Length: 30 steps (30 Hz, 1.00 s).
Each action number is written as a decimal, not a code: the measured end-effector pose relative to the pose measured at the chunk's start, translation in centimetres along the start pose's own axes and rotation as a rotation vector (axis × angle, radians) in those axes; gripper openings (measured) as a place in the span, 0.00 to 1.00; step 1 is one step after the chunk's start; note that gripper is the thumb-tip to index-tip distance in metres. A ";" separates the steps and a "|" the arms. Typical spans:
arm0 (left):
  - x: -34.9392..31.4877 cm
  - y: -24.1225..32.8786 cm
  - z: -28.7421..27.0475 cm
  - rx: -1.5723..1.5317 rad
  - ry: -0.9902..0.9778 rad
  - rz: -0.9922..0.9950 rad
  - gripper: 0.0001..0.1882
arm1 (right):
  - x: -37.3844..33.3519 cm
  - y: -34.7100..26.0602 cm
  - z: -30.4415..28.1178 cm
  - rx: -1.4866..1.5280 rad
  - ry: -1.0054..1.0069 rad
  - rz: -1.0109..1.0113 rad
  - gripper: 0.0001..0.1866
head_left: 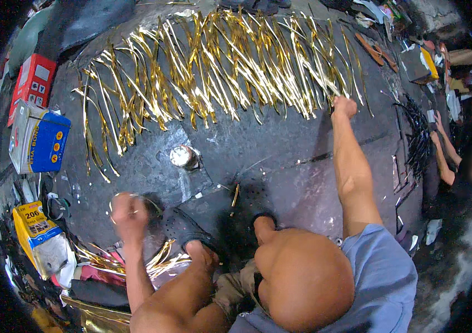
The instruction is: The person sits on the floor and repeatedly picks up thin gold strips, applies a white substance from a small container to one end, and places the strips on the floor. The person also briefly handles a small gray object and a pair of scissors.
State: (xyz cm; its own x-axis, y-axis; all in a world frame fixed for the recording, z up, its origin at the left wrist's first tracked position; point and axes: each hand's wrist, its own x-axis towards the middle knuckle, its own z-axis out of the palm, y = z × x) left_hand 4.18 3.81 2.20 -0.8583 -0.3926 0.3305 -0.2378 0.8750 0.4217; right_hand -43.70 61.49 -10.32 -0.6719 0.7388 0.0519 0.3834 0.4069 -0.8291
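A broad row of thin gold strips (208, 72) lies spread over the dark floor in front of me, some of them overlapping. At its right end my right hand (344, 105) is closed, with the ends of gold strips at its fingers. My left hand (129, 215) is raised low at the left, near my dark clog (183, 227). Motion smears its fingers, and a thin pale line curves beside it. Below that hand lies a loose bundle of gold strips (161, 261). A short gold strip (236, 198) rests between my feet.
A round whitish-topped can (183, 157) stands mid-floor. Red (32, 86) and blue-white (47, 141) boxes and a yellow package (33, 233) line the left. Brown sandals (377, 51) lie far right. Another person's hands (438, 136) are beside black strips (415, 133).
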 end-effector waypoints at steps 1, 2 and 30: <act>0.1 0.1 -4.6 -0.010 0.098 -0.346 0.02 | -3.8 0.7 1.1 0.026 0.058 0.066 0.05; -0.7 -3.3 -8.0 0.048 0.306 -0.323 0.04 | -7.0 0.7 2.0 0.060 0.114 0.187 0.05; 2.6 1.8 9.1 -1.124 -0.519 -0.970 0.22 | -45.9 -12.1 -3.0 0.484 -1.206 -0.347 0.37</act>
State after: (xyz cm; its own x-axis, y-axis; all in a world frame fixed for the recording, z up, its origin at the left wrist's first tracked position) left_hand -2.58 6.96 -3.88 -0.6978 -0.3147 -0.6434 -0.5255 -0.3855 0.7585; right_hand -15.59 24.22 -1.06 -0.9185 -0.3952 -0.0137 -0.0115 0.0612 -0.9981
